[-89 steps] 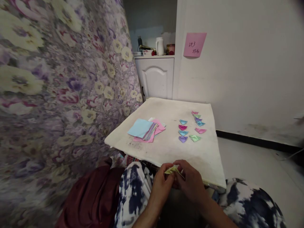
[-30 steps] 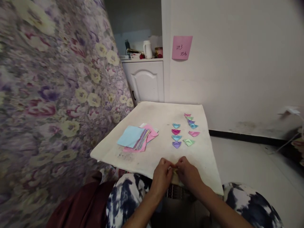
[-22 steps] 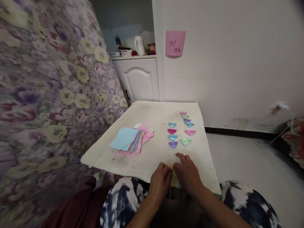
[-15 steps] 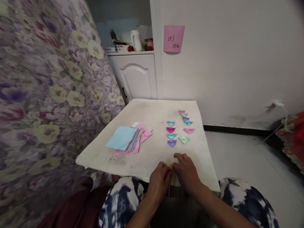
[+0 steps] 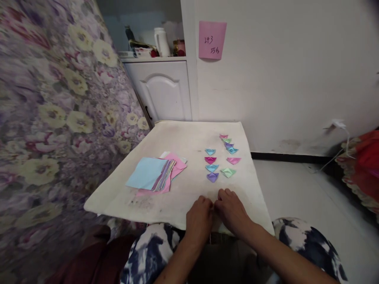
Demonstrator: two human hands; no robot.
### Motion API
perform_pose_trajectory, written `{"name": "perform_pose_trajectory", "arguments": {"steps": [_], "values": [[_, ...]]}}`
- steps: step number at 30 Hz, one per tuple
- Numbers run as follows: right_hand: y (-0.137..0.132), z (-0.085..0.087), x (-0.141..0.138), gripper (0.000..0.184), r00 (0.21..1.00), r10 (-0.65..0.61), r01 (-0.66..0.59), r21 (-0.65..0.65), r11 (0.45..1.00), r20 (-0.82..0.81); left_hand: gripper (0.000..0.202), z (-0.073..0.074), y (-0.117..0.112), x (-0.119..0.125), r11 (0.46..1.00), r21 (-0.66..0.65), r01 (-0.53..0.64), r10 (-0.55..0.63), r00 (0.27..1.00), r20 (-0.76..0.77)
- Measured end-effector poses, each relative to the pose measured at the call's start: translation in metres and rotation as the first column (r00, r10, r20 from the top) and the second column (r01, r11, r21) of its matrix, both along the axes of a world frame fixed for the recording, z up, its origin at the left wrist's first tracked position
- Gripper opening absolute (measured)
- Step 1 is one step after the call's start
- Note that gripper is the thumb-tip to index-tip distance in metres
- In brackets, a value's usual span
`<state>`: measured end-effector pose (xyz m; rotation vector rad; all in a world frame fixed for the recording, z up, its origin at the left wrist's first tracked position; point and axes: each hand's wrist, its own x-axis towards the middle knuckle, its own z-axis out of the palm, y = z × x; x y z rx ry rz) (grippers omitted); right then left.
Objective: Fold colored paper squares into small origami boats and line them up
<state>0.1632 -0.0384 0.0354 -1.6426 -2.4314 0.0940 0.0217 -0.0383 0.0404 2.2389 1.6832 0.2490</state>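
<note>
My left hand (image 5: 199, 217) and my right hand (image 5: 232, 209) meet near the front edge of the table, fingers curled and pinched together. A small piece of yellow paper was between them a moment ago; now the fingers hide it almost wholly. Just beyond the hands are small folded paper boats: a purple one (image 5: 212, 177), a light green one (image 5: 228, 172), a pink one (image 5: 233, 161), a blue one (image 5: 212, 168) and a magenta one (image 5: 210, 160). Several more form a line farther back. Left of the boats lies a fanned stack of coloured paper sheets (image 5: 145, 173), light blue on top.
A cream cloth covers the table (image 5: 177, 134). Floral fabric (image 5: 79, 118) rises along the left side. Behind stand a white cabinet (image 5: 166, 90) and a wall with a pink handwritten note (image 5: 212, 39). My knees in patterned trousers (image 5: 308, 244) flank the table's front.
My right hand's fingers have curled in closer, and the yellow paper has gone from sight between the hands. The view has shifted slightly.
</note>
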Motion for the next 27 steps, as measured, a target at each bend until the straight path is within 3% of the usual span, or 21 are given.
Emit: {"name": "perform_pose_trajectory", "arguments": {"steps": [8, 17, 19, 23, 27], "values": [[-0.001, 0.006, 0.001, 0.013, 1.000, 0.014, -0.014, 0.005, 1.000, 0.007, 0.022, 0.006, 0.007, 0.011, 0.999, -0.009, 0.035, -0.036, 0.989, -0.144], [0.003, 0.005, 0.009, 0.015, 0.993, 0.009, -0.019, -0.089, 0.996, -0.116, 0.019, 0.000, 0.008, 0.007, 0.997, -0.029, 0.074, -0.077, 0.990, -0.115], [0.004, 0.004, 0.019, 0.013, 0.979, 0.006, -0.033, -0.128, 0.991, -0.205, 0.017, 0.001, 0.008, 0.004, 0.996, -0.041, 0.081, -0.084, 0.993, -0.081], [0.002, 0.002, 0.032, 0.023, 0.872, -0.064, -0.036, -0.194, 0.980, -0.485, 0.011, 0.006, 0.009, -0.002, 0.992, -0.083, 0.091, -0.082, 0.991, 0.107], [-0.001, 0.000, 0.029, 0.013, 0.897, -0.162, 0.068, -0.233, 0.970, -0.412, 0.014, 0.012, 0.012, -0.014, 0.996, -0.059, 0.067, -0.047, 0.956, 0.290]]}}
